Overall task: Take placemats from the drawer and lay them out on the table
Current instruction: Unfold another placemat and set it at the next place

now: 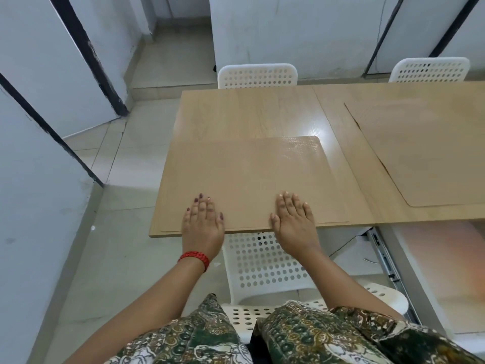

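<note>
A tan placemat [249,177] lies flat on the left end of the light wooden table [249,114], its near edge along the table's front edge. My left hand [203,222] and my right hand [292,219] both rest palm down with straight fingers on the mat's near edge, about a hand's width apart. A second tan placemat [425,151] lies on the table to the right, turned at an angle. Below the table's right part an open drawer [433,271] shows a metal slide rail and a pale inside.
A white perforated chair [262,266] stands tucked under the table right in front of me. Two more white chairs [258,76] [429,70] stand at the far side. White partition walls with dark edges close in on the left; tiled floor lies between.
</note>
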